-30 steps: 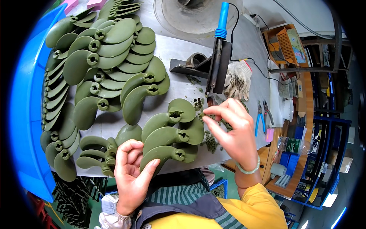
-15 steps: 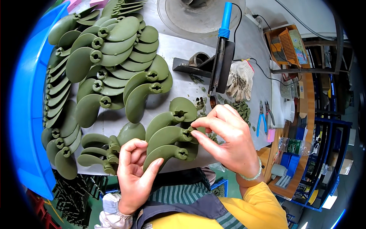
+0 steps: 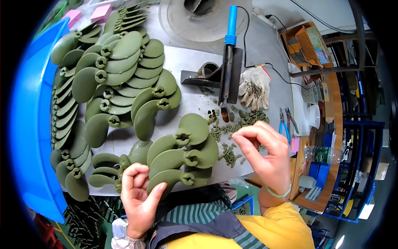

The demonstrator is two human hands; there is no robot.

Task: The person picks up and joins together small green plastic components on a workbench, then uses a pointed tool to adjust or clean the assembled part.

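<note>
Green plastic propellers point(image 3: 168, 162), several overlapping with slotted hubs, lie at the table's near edge. My left hand point(image 3: 139, 197) grips the nearest one by its left blade, thumb on top and fingers curled beneath. To the right of the hubs, my right hand point(image 3: 267, 155) is raised over green scraps, thumb and forefinger pinched; whatever is between them is too small to make out. Small green plastic scraps point(image 3: 229, 155) lie between the propellers and that hand. Beyond them, a soldering iron point(image 3: 231, 39) with a blue handle rests on a dark metal stand point(image 3: 201, 78), its tip toward me.
Stacked green propellers point(image 3: 124, 62) fill the table's left side, beside a blue bin point(image 3: 35, 120). A stained work glove point(image 3: 254, 89) lies right of the iron, with blue-handled pliers point(image 3: 283, 126) nearer. Cables cross the back right; a clear bottle point(image 3: 323, 154) lies farther right.
My right hand has moved away from the propeller hubs to the right, still pinched. The propellers have shifted slightly left and nearer with my left hand holding on. The whole view has shifted a little.
</note>
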